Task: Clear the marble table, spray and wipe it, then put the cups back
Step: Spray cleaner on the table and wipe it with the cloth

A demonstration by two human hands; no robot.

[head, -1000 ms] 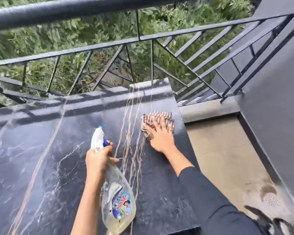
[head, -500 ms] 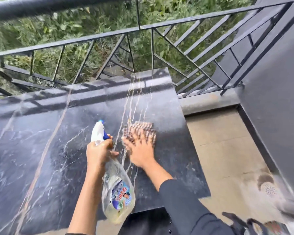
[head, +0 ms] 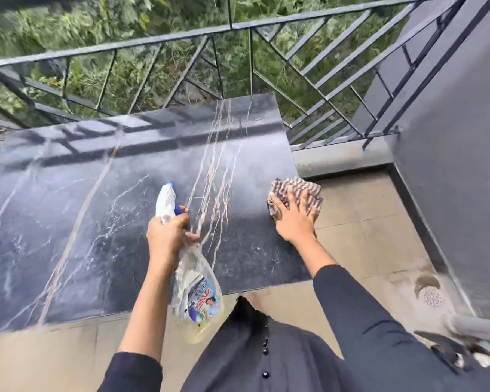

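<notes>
one table [head: 68,222], one bottle [head: 198,301], one cloth [head: 294,188] (striped)

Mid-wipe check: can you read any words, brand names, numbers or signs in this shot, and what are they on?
Nothing is readable in this picture.
Spray bottle label: a colourful picture shows, but any print is too blurred to read.
Cloth, marble table, railing: no writing visible.

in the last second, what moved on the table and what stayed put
The right hand slid the cloth left toward the middle of the table, then back right to its edge, where the cloth now partly overhangs. The left hand kept gripping the spray bottle in about the same spot.
</notes>
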